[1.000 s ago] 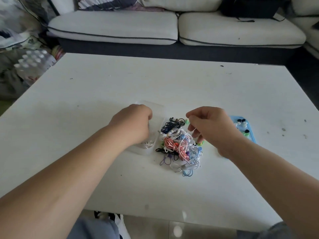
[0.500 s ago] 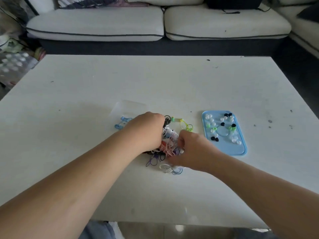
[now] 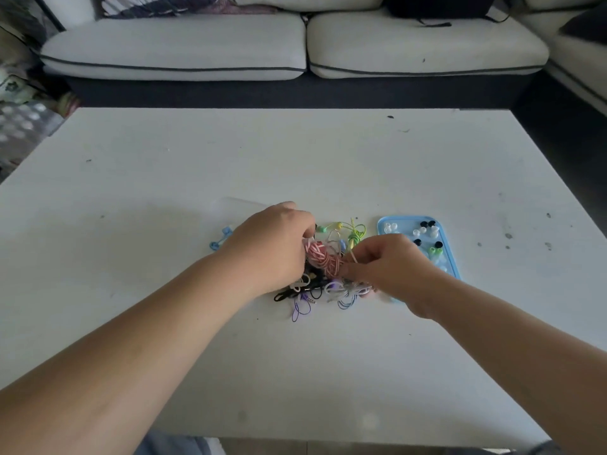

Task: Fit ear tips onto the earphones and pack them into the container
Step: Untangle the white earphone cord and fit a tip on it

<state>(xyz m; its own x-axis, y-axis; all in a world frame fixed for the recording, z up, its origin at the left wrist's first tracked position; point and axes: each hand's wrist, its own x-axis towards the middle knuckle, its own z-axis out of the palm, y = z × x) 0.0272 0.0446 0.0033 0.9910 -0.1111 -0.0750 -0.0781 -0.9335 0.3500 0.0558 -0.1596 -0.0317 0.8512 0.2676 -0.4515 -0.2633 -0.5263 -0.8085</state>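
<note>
Head view: at desk (image 3: 328,165) centre lies a tangle of earphones (image 3: 323,284). Left hand (image 3: 274,247) at 9 o'clock and right hand (image 3: 391,267) at 3 o'clock pinch a pink-white bundle (image 3: 323,259) between them, fingers closed on it. Blue tray (image 3: 451,257) of ear tips (image 3: 423,233) sits at 2 o'clock

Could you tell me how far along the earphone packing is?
Early. Both hands, left hand and right hand, grip a red-and-white earphone bundle over the tangled pile. Loose ear tips fill the blue tray; fitting and packing remain.
</note>
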